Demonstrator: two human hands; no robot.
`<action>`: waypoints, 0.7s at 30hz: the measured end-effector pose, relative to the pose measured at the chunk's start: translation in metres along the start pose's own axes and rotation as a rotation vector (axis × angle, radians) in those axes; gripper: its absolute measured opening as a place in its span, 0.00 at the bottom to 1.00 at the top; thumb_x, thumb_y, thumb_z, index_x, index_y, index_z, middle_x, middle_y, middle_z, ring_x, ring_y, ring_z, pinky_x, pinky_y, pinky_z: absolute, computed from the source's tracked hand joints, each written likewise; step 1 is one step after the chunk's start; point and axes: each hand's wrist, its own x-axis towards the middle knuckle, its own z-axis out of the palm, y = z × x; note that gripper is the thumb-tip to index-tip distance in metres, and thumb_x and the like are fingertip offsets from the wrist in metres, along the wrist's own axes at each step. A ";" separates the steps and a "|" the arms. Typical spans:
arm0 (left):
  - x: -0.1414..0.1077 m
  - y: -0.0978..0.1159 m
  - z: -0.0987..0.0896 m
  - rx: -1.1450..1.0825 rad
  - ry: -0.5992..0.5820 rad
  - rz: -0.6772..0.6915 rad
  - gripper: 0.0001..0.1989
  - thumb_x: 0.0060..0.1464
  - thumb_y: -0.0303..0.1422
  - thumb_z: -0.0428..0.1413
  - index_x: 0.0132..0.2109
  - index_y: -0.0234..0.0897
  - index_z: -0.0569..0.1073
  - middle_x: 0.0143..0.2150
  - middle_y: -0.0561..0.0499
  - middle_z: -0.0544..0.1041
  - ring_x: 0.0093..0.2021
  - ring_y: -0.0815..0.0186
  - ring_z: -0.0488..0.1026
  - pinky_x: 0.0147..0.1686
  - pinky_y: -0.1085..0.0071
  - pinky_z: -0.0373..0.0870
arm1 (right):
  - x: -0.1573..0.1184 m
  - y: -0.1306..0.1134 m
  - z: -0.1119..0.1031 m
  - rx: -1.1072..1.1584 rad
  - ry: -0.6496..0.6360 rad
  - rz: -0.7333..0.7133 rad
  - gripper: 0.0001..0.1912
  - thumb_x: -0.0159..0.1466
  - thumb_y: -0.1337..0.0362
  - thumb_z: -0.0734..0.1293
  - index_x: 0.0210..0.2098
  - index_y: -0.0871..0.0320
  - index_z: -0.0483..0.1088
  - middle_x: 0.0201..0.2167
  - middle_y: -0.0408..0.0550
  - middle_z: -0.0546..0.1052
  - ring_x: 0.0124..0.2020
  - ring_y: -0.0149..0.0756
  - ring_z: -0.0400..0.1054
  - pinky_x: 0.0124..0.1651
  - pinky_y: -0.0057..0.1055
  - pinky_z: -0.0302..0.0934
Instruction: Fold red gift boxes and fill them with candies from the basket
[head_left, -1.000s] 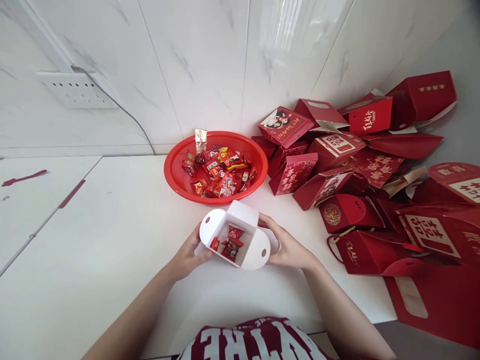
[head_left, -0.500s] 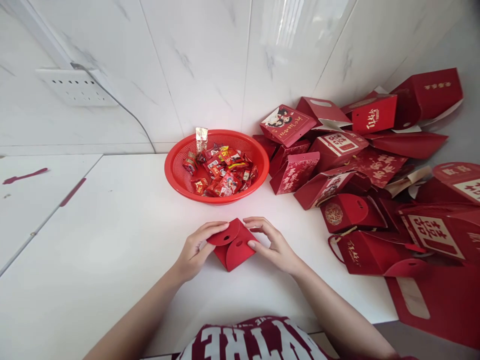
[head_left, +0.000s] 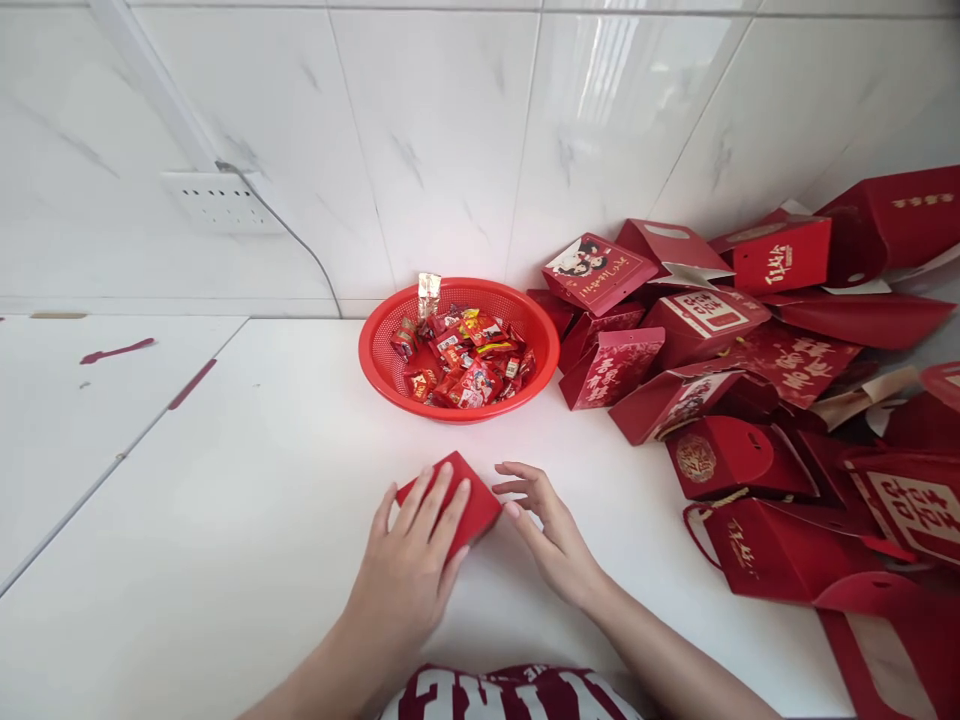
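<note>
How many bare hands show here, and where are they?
2: the left hand is over the small red box; the right hand is beside it. No others show.

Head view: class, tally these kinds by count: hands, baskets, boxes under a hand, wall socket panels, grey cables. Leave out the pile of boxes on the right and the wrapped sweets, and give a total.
Hands: 2, left hand and right hand
Red basket: 1
Red box under a hand: 1
Wall socket panel: 1
Grey cable: 1
Total: 6
</note>
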 end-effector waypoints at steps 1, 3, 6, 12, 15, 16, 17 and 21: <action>-0.004 -0.010 -0.005 0.014 0.036 -0.046 0.35 0.60 0.38 0.55 0.71 0.57 0.52 0.72 0.52 0.57 0.69 0.42 0.57 0.70 0.43 0.34 | 0.000 0.001 -0.002 -0.013 0.007 0.010 0.18 0.72 0.56 0.58 0.61 0.50 0.58 0.60 0.52 0.66 0.55 0.39 0.68 0.54 0.39 0.66; -0.012 -0.040 -0.017 0.061 0.118 -0.138 0.35 0.60 0.39 0.53 0.71 0.58 0.51 0.71 0.52 0.58 0.70 0.41 0.55 0.70 0.41 0.32 | 0.001 0.002 -0.007 -0.041 0.030 0.019 0.18 0.72 0.56 0.58 0.60 0.49 0.59 0.61 0.53 0.65 0.53 0.40 0.70 0.52 0.39 0.67; -0.010 -0.103 -0.042 0.182 0.174 -0.331 0.34 0.61 0.41 0.51 0.72 0.52 0.51 0.73 0.48 0.55 0.72 0.40 0.50 0.67 0.34 0.37 | 0.003 0.005 -0.014 -0.062 0.066 0.020 0.17 0.72 0.56 0.58 0.59 0.49 0.58 0.62 0.52 0.64 0.51 0.39 0.71 0.51 0.39 0.67; 0.064 -0.242 -0.105 0.283 0.208 -0.599 0.33 0.62 0.34 0.45 0.67 0.11 0.55 0.71 0.23 0.52 0.73 0.39 0.44 0.69 0.41 0.42 | 0.003 0.008 -0.017 -0.099 0.079 0.051 0.17 0.72 0.55 0.59 0.58 0.48 0.59 0.61 0.51 0.65 0.49 0.38 0.72 0.50 0.38 0.67; 0.107 -0.286 -0.129 0.305 0.273 -0.647 0.31 0.64 0.31 0.45 0.64 0.03 0.53 0.68 0.16 0.54 0.71 0.38 0.47 0.64 0.33 0.43 | 0.004 0.011 -0.017 -0.128 0.075 0.051 0.16 0.72 0.55 0.58 0.57 0.49 0.60 0.60 0.51 0.66 0.48 0.38 0.72 0.51 0.39 0.67; 0.118 -0.297 -0.135 0.313 0.301 -0.658 0.31 0.65 0.32 0.46 0.64 0.05 0.53 0.68 0.17 0.55 0.71 0.38 0.47 0.63 0.30 0.44 | 0.005 0.012 -0.017 -0.139 0.074 0.050 0.16 0.72 0.55 0.58 0.57 0.49 0.60 0.60 0.52 0.66 0.48 0.38 0.72 0.51 0.39 0.67; 0.128 -0.305 -0.141 0.321 0.326 -0.661 0.29 0.66 0.34 0.48 0.64 0.10 0.56 0.67 0.20 0.57 0.70 0.39 0.50 0.62 0.31 0.47 | 0.005 0.014 -0.017 -0.149 0.075 0.050 0.15 0.72 0.55 0.58 0.57 0.49 0.61 0.59 0.52 0.67 0.48 0.39 0.72 0.51 0.40 0.67; 0.159 -0.330 -0.155 0.318 0.339 -0.487 0.22 0.63 0.37 0.56 0.60 0.32 0.66 0.61 0.40 0.69 0.58 0.53 0.69 0.56 0.47 0.68 | 0.009 0.021 -0.019 -0.182 0.082 0.066 0.16 0.72 0.55 0.58 0.57 0.50 0.61 0.57 0.53 0.69 0.48 0.40 0.72 0.51 0.40 0.67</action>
